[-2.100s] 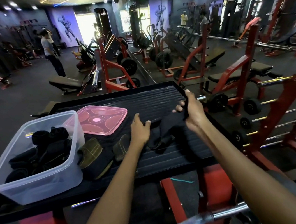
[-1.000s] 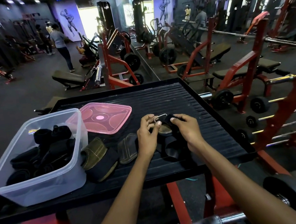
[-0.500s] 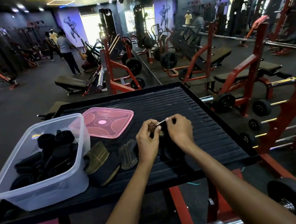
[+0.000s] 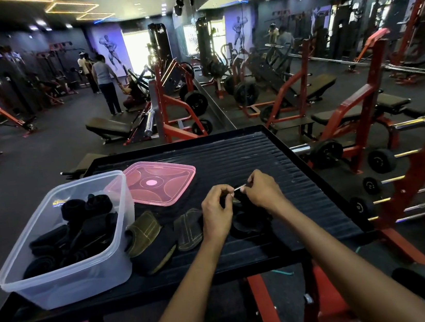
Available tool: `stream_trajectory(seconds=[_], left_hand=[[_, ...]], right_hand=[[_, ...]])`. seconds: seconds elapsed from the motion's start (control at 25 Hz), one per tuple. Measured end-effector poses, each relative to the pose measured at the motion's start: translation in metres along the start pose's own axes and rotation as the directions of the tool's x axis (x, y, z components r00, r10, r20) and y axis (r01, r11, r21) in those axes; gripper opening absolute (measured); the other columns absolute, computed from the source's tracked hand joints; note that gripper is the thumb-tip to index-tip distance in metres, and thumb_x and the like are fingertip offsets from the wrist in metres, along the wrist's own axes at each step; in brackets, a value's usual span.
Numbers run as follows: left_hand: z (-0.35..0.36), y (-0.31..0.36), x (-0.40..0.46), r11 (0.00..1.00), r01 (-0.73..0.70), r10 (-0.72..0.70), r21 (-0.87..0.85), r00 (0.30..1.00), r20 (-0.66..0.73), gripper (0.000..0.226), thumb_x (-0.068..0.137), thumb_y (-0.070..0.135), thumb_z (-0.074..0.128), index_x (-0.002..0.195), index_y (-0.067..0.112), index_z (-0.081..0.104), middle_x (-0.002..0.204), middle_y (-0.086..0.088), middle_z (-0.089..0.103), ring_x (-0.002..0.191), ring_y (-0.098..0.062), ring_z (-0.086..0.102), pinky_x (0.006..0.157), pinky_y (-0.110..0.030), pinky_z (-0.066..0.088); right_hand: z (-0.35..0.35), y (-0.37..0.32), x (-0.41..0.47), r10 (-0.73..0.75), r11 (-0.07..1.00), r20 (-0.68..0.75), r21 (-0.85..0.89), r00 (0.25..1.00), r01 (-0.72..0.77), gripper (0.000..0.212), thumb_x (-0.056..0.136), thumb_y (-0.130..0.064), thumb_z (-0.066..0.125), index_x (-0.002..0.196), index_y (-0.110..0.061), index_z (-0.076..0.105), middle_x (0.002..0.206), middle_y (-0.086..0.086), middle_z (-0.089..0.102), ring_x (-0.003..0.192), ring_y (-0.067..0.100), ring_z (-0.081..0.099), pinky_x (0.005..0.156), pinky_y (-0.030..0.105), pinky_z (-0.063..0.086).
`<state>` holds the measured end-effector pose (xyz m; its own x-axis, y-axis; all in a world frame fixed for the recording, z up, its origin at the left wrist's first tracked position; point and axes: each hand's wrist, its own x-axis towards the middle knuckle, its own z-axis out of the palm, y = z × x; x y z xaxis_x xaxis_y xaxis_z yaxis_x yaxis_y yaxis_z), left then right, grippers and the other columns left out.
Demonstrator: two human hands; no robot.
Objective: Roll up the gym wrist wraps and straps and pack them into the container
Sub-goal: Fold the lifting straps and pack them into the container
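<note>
Both hands curl tight over the tabletop (image 4: 304,186): left hand (image 4: 216,209) and right hand (image 4: 262,190) pinch a black strap (image 4: 249,223) by its metal ring (image 4: 240,189).

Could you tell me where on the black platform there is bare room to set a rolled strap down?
The ribbed platform is bare beyond the pink lid and right of the right hand. It is crowded between the container and the left hand, where the olive straps lie.

We had the strap (image 4: 249,223) stretched wide between our hands; now both hands (image 4: 216,211) (image 4: 261,191) have closed together, pinching its metal ring (image 4: 239,189).
</note>
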<state>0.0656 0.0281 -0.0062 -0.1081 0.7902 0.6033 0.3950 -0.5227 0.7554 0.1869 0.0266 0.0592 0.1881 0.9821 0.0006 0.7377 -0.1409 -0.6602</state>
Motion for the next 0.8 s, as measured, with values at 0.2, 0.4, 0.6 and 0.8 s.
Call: stream_trajectory(seconds=[0.2, 0.4, 0.6, 0.8], left_hand=[[0.0, -0.001, 0.0, 1.0, 0.007, -0.007, -0.001, 1.0, -0.013, 0.021, 0.078, -0.007, 0.06, 0.083, 0.014, 0.064, 0.083, 0.007, 0.064, 0.078, -0.006, 0.061, 0.076, -0.022, 0.049], [-0.004, -0.003, 0.001, 0.998, 0.038, -0.042, -0.055, 0.996, -0.082, 0.026, 0.08, -0.006, 0.056, 0.083, 0.019, 0.061, 0.083, 0.008, 0.061, 0.077, -0.01, 0.06, 0.072, -0.029, 0.052], [-0.003, 0.003, -0.001, 0.999, 0.009, -0.011, -0.034, 0.999, -0.048, 0.023, 0.08, -0.007, 0.056, 0.082, 0.015, 0.06, 0.082, 0.004, 0.061, 0.076, -0.009, 0.06, 0.071, -0.024, 0.05], [-0.006, -0.001, 0.002, 0.998, 0.039, -0.046, -0.057, 0.989, -0.139, 0.028, 0.08, -0.011, 0.053, 0.079, 0.017, 0.057, 0.081, 0.001, 0.061, 0.076, -0.006, 0.058, 0.067, -0.021, 0.046]], right_hand=[[-0.003, -0.006, -0.003, 0.05, 0.993, 0.073, -0.112, 0.996, -0.042, 0.034, 0.091, -0.027, 0.055, 0.115, -0.002, 0.055, 0.12, 0.019, 0.06, 0.111, 0.035, 0.057, 0.088, 0.035, 0.045], [0.002, -0.013, -0.012, -0.033, 0.997, -0.114, 0.063, 0.993, 0.04, 0.015, 0.092, -0.008, 0.048, 0.099, -0.007, 0.061, 0.109, 0.013, 0.063, 0.105, 0.031, 0.058, 0.083, 0.033, 0.043], [0.008, -0.008, -0.012, -0.088, 0.986, -0.209, 0.122, 0.974, 0.115, 0.025, 0.087, 0.004, 0.046, 0.108, -0.009, 0.052, 0.11, 0.01, 0.06, 0.101, 0.024, 0.058, 0.081, 0.032, 0.042], [0.027, -0.001, -0.023, -0.166, 0.981, -0.238, 0.058, 0.957, 0.185, 0.015, 0.092, -0.005, 0.046, 0.105, -0.01, 0.051, 0.111, 0.011, 0.055, 0.102, 0.028, 0.056, 0.083, 0.035, 0.042]])
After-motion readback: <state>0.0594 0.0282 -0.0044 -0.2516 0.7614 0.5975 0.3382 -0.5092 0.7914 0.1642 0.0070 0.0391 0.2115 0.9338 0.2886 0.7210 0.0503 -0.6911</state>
